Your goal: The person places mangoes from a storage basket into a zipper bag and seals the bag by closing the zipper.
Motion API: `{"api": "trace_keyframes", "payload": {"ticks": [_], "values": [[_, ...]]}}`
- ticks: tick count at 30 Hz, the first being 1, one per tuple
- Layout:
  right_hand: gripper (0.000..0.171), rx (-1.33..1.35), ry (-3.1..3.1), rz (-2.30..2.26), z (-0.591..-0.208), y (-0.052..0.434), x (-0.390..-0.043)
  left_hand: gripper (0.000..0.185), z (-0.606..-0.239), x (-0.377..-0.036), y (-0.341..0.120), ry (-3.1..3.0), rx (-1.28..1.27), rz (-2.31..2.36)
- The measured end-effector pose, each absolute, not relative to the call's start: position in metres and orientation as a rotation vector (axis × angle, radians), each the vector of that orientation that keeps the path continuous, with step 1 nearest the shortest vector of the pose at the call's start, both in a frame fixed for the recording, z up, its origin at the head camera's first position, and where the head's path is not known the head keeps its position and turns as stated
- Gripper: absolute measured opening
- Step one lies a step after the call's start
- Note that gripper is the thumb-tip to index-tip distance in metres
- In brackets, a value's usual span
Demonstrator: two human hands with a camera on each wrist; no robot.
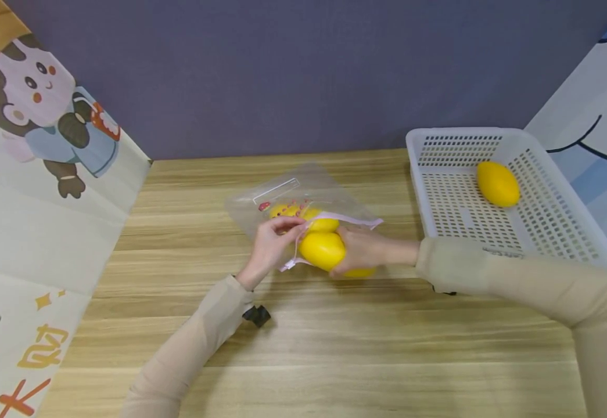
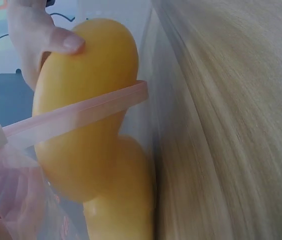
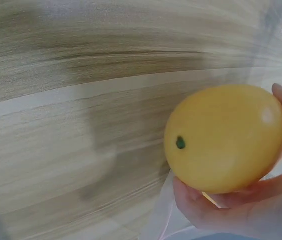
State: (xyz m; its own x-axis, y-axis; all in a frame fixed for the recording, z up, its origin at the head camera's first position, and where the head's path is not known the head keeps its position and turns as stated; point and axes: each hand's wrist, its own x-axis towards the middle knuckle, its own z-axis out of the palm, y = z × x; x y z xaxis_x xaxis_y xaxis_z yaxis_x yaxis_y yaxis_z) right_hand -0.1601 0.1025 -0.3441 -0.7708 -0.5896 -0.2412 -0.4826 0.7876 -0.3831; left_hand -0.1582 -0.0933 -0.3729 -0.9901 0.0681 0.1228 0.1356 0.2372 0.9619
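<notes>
Hands at bag [image 1: 303,200] mouth, right hand [image 1: 366,251] gripping mango [image 1: 322,250], left hand [image 1: 274,241] pinching rim

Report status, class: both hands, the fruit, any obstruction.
Left hand pinches the zip bag mouth open. Right hand grips a yellow mango at the opening. One mango in white basket. Nothing blocking.

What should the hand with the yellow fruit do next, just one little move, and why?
Probably push the fruit further into the bag. The right hand holds it at the bag's mouth, only partly past the pink zip strip. The left hand is pinching the opening apart, and another yellow fruit already lies inside.
</notes>
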Motion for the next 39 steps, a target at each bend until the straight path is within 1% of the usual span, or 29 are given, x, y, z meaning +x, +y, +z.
{"api": "trace_keyframes", "payload": {"ticks": [7,14,18,21,24,28,34,39], "values": [[0.088,-0.711,2.675,-0.393,-0.351,0.095,-0.163,0.018,-0.373,-0.159,-0.091,-2.442,-0.206,-1.888],[0.09,-0.686,2.705,-0.59,-0.362,0.091,-0.162,0.017,-0.374,-0.158,-0.091,-2.433,-0.195,-1.925],[0.087,-0.717,2.761,-0.69,-0.37,0.091,-0.162,0.017,-0.375,-0.158,-0.091,-2.421,-0.214,-1.935],[0.082,-0.719,2.802,-0.751,-0.374,0.089,-0.162,0.016,-0.365,-0.153,-0.089,-2.434,-0.213,-1.928],[0.081,-0.688,2.811,-0.793,-0.377,0.087,-0.162,0.015,-0.364,-0.154,-0.088,-2.428,-0.233,-1.927],[0.079,-0.692,2.805,-0.825,-0.38,0.084,-0.164,0.015,-0.374,-0.159,-0.09,-2.411,-0.26,-1.928],[0.071,-0.801,2.845,-0.853,-0.388,0.08,-0.17,0.014,-0.375,-0.158,-0.09,-2.425,-0.258,-1.911],[0.071,-0.85,2.835,-0.895,-0.393,0.077,-0.173,0.015,-0.374,-0.158,-0.091,-2.438,-0.239,-1.906]]}}
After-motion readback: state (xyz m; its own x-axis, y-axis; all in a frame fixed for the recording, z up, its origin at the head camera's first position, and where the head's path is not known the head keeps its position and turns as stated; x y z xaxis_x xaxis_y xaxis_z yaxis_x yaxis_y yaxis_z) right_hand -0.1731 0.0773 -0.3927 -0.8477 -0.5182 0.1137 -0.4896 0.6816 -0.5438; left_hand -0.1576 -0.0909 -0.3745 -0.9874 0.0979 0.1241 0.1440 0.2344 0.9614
